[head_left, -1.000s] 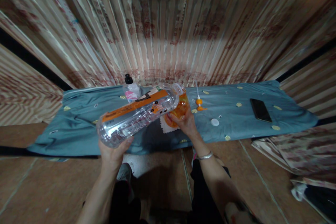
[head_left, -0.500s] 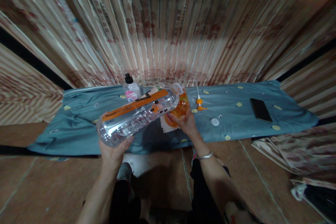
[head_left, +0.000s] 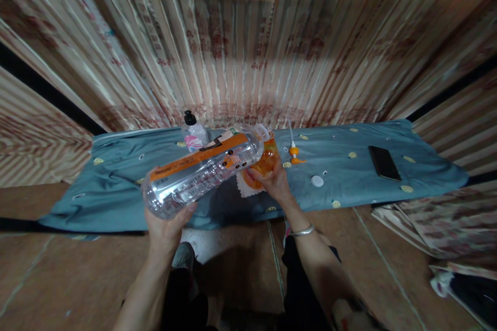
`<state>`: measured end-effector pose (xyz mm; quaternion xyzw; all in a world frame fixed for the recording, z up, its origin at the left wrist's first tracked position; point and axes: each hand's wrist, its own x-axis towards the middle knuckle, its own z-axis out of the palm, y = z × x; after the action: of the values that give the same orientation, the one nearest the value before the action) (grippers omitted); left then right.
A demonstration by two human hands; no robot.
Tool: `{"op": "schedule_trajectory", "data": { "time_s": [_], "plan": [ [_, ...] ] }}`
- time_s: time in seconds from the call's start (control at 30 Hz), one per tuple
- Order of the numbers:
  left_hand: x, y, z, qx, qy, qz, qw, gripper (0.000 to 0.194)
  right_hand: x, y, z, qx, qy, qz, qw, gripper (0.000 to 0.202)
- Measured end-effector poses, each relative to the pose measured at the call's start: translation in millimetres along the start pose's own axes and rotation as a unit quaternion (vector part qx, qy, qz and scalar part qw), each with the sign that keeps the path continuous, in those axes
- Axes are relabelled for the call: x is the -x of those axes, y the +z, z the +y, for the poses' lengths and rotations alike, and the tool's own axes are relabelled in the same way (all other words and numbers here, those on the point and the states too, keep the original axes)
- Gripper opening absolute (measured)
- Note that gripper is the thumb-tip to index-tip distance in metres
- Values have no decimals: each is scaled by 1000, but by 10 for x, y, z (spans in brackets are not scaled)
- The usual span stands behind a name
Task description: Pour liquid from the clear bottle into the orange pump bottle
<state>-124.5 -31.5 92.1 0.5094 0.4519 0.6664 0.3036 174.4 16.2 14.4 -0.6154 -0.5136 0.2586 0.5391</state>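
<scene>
A large clear bottle [head_left: 202,170] with an orange label lies tilted across the middle, its mouth up against the top of an orange bottle [head_left: 267,158]. My left hand [head_left: 169,222] is closed around the lower end of the clear bottle. Around the orange bottle the fingers of my right hand [head_left: 274,181] are wrapped. Beneath the orange bottle shows a white scallop-edged cloth [head_left: 245,189]. An orange pump head [head_left: 294,152] with a clear tube lies right of it, and a white cap [head_left: 317,181] rests nearby.
On the blue-green cloth-covered table [head_left: 341,139], a black phone [head_left: 384,163] lies at the right. A clear bottle with a black pump [head_left: 194,134] stands behind the large bottle. Striped curtains [head_left: 233,51] hang along the back.
</scene>
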Motion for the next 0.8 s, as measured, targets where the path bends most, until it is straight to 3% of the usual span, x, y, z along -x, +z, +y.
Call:
{"op": "schedule_trajectory", "data": {
  "time_s": [0.23, 0.8],
  "plan": [
    [-7, -14, -12, 30, -21, 12, 999, 104, 2, 14, -14, -4, 5, 10, 1000, 92],
    [-9, -11, 11, 60, -36, 12, 997, 102, -1, 3, 19, -8, 0, -1, 1000, 90]
  ]
}}
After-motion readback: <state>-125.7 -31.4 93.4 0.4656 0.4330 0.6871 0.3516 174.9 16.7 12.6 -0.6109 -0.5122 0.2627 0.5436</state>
